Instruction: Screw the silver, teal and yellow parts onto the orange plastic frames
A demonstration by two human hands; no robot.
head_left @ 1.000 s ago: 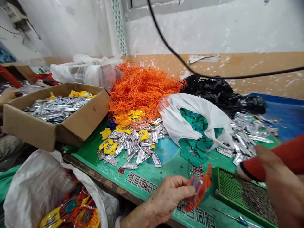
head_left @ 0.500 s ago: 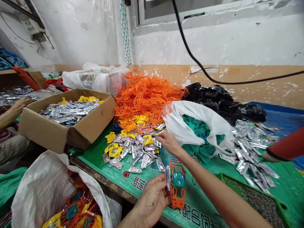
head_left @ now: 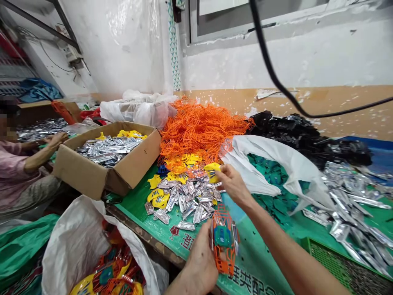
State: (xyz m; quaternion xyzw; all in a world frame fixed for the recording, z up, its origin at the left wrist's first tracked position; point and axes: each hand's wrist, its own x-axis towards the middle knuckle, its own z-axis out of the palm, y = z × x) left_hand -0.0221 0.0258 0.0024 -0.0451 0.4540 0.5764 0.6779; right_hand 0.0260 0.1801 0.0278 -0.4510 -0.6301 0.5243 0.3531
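1. Orange moulded-plastic lattice frame (head_left: 221, 262), with a teal insert (head_left: 221, 237), stands upright at lower centre, gripped by the cupped left hand (head_left: 199, 262) above the bench edge.
2. Right hand (head_left: 233, 185) pinches a yellow plastic piece (head_left: 211, 171) at the pile's top.
3. Silver metallic strips (head_left: 187, 203) lie heaped on the green bench (head_left: 130, 200), below a tangled orange lattice heap (head_left: 202, 131).

Green printed tabletop (head_left: 132, 209), wooden front edge. Carried on top: cardboard box (head_left: 82, 172) at left end; orange plastic lattice frames (head_left: 199, 131) heaped at back; yellow plastic pieces (head_left: 158, 200) and silver metallic pieces (head_left: 187, 200) spread in front of heap; white plastic bag (head_left: 276, 164) laid over teal pieces (head_left: 276, 205); black pieces (head_left: 294, 135) piled behind bag; green mesh tray (head_left: 334, 262) placed at front right.
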